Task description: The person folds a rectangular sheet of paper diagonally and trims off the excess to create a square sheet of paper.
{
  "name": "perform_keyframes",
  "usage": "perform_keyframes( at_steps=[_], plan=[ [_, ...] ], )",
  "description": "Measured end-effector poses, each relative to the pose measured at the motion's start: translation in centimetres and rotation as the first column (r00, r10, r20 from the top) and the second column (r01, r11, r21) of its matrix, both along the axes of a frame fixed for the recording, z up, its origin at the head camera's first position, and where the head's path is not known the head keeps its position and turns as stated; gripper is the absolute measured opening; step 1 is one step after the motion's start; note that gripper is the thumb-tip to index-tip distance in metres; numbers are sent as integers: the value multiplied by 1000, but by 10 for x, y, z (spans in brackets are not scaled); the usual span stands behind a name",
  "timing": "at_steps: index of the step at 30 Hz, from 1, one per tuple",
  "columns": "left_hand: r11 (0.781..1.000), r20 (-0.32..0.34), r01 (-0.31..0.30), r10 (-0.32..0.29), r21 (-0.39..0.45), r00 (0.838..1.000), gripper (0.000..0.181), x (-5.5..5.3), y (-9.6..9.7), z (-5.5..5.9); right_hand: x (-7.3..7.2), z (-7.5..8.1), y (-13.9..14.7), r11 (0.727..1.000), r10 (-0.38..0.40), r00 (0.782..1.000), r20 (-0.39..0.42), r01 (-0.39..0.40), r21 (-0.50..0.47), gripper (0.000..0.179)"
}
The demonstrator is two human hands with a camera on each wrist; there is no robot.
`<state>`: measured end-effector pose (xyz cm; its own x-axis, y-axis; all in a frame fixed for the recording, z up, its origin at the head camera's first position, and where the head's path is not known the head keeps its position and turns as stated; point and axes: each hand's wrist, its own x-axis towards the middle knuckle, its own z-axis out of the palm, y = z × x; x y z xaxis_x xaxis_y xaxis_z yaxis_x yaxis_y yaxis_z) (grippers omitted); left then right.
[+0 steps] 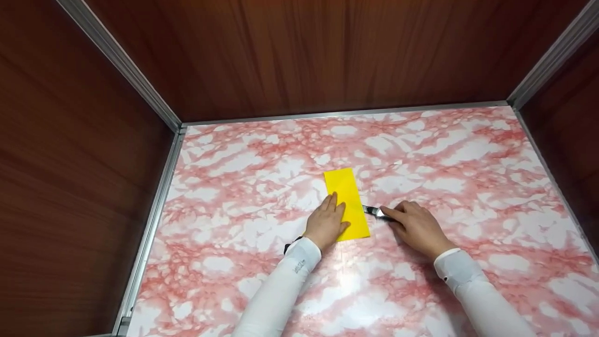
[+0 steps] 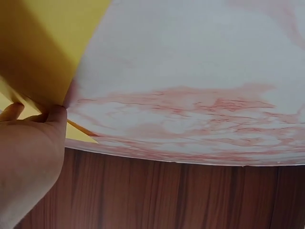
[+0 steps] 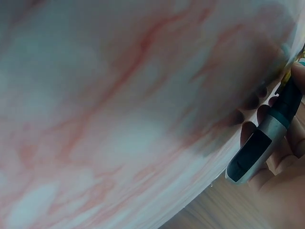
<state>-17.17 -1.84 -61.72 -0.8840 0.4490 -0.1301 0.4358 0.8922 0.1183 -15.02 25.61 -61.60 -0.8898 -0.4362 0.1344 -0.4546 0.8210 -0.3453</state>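
Note:
A narrow yellow paper [image 1: 348, 187] lies lengthwise on the marbled table, in the head view. My left hand [image 1: 324, 227] presses on its near left part, fingers spread over the surface. In the left wrist view, fingertips of the left hand [image 2: 35, 138] are at the edge of the yellow paper [image 2: 52, 28]. My right hand [image 1: 416, 227] grips a utility knife [image 1: 376, 213], its front end right at the paper's right edge. The right wrist view shows the knife's grey-and-black handle [image 3: 257, 148] against the curled fingers [image 3: 281, 155]; its tip is hidden there.
The red-and-white marbled table [image 1: 224, 210] spreads around both hands. Dark wood panels [image 1: 346, 56] enclose it at the back and sides, with metal framing [image 1: 154, 201] along the edges. A small pale scrap [image 1: 398, 163] lies beyond the right hand.

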Motion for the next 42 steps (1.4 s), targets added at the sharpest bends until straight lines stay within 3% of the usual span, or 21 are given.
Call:
perform_keyframes(
  at_steps=[6, 15, 36, 42],
  plan=[
    [1000, 31, -15, 15, 18, 999, 64, -1, -1, 2, -2, 2, -4, 1000, 17, 1000, 3, -17, 12, 50],
    [1000, -28, 5, -4, 20, 1000, 62, 0, -2, 5, -4, 2, -7, 999, 30, 1000, -5, -30, 11, 50],
    [1000, -34, 13, -13, -1, 999, 63, -1, -2, 3, -8, 5, -10, 998, 24, 1000, -11, -24, 61, 49],
    [1000, 5, 0, 0, -10, 1000, 65, -1, -1, 4, -10, 3, -3, 999, -16, 1000, -13, 16, 39, 49]
  ],
)
